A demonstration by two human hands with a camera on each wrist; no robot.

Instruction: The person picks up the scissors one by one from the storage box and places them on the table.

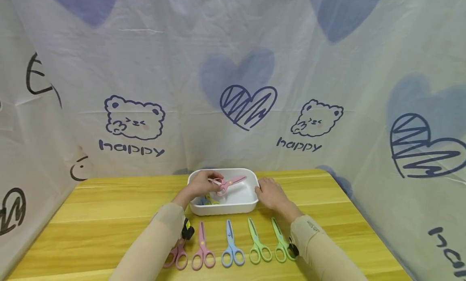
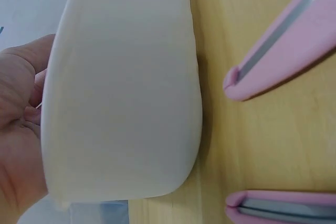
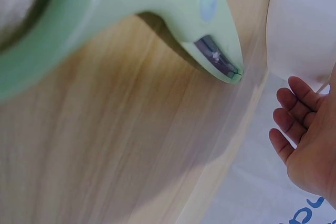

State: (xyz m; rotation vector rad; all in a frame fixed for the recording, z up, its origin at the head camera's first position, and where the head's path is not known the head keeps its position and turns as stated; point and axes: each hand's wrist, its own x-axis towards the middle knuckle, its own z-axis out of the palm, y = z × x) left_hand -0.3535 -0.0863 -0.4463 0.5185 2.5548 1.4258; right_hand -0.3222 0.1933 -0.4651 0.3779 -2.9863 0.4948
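Note:
In the head view my left hand reaches over the left side of a white plastic bin. It holds a pair of pink scissors by the handle end, and the blades point right inside the bin. The left wrist view shows the bin's outer wall hiding most of the fingers and the scissors. Near the left hand, something yellow and blue lies in the bin, partly hidden. My right hand is at the bin's right end, thumb at the rim, fingers loosely bent outside it.
In front of the bin, scissors lie in a row on the wooden table: dark pink, pink, blue, green and another green. The forearms partly cover the outer pairs. A printed curtain hangs behind.

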